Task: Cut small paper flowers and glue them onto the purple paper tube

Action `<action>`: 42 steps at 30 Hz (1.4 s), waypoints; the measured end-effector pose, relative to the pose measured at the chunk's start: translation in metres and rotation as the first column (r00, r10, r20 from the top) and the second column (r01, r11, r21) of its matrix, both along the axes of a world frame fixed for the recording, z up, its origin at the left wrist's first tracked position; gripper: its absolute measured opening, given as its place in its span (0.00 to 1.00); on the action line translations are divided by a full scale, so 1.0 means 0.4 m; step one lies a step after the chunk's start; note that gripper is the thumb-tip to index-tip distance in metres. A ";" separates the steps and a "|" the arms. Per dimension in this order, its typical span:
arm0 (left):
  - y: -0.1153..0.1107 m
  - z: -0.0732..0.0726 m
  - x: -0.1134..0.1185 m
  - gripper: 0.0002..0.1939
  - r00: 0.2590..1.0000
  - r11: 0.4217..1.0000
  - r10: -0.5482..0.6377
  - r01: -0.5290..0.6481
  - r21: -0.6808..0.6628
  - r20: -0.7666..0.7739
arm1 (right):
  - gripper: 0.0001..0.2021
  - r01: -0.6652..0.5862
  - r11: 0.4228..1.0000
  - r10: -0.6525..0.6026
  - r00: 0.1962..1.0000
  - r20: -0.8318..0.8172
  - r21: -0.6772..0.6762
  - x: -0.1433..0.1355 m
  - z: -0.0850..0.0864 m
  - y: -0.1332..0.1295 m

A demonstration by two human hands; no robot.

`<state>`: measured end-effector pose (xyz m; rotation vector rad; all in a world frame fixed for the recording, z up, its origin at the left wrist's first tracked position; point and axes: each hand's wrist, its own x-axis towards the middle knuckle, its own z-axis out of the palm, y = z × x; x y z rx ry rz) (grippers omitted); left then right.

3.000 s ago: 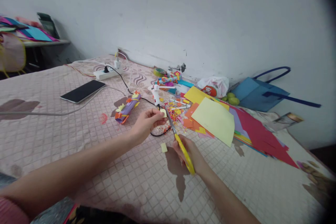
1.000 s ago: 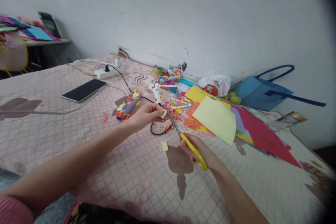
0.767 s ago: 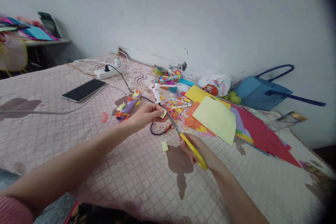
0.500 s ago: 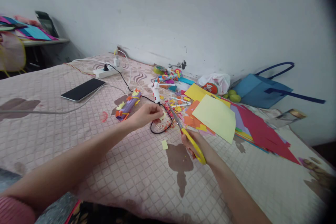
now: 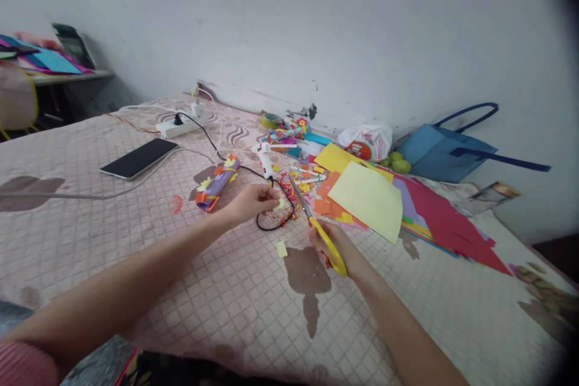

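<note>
My left hand point(image 5: 256, 201) is closed in a pinch on a small piece of pale yellow paper point(image 5: 279, 205). Yellow-handled scissors point(image 5: 329, 244) are gripped in my right hand point(image 5: 335, 247), their blades pointing up and away toward the scraps. Another small pale yellow paper rectangle point(image 5: 281, 249) lies flat on the cloth below my hands. Left of my left hand rests a purple paper roll point(image 5: 219, 183) with orange and yellow paper pieces on it. A white glue gun point(image 5: 265, 161) stands just beyond my hands, its black cord looping beside my fingers.
Colourful paper scraps point(image 5: 303, 187) lie past the scissors. To the right are a pale yellow sheet point(image 5: 368, 199), red paper point(image 5: 447, 217) and a blue bag point(image 5: 446, 154). A dark-screened tablet or phone point(image 5: 139, 158) and a white power strip point(image 5: 178, 126) with cables lie left.
The whole view has shifted slightly. Both hands keep their holds on the paper piece and the scissors, with hardly any movement against the table.
</note>
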<state>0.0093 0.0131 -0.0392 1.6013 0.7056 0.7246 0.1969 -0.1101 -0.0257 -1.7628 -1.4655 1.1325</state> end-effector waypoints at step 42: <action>-0.061 0.074 -0.006 0.10 0.905 0.920 0.207 -0.050 -0.390 0.373 | 0.16 -0.157 0.959 0.106 0.971 0.216 0.236 -0.033 0.006 -0.018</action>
